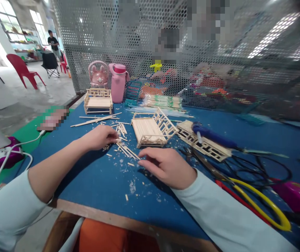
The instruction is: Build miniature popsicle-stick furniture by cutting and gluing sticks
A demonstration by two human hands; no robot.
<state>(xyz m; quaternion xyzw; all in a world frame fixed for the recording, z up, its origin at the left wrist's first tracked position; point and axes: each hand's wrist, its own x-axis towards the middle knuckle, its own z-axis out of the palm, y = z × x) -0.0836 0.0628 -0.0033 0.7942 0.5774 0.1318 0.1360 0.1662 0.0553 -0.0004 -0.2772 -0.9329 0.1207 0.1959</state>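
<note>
My left hand (101, 137) reaches in low over a heap of short wooden sticks (122, 128). Its fingers are pinched together, and what lies between the tips is too small to make out. Thin sticks (127, 150) run from there toward my right hand (168, 166), whose thumb and forefinger close on a stick's end. Just behind my right hand stands a small bench-like model of wooden sticks (148, 129), with a lattice back and a slatted seat. A similar model (98, 101) stands farther back on the left.
Right of my right hand are a blue glue gun (213, 134) on a lattice stick panel (205, 145), scissors with yellow handles (265, 204) and black cable. At the back stand a pink bottle (118, 84) and packaged sticks (163, 101), before a perforated metal screen (139, 42). A phone (52, 119) lies left.
</note>
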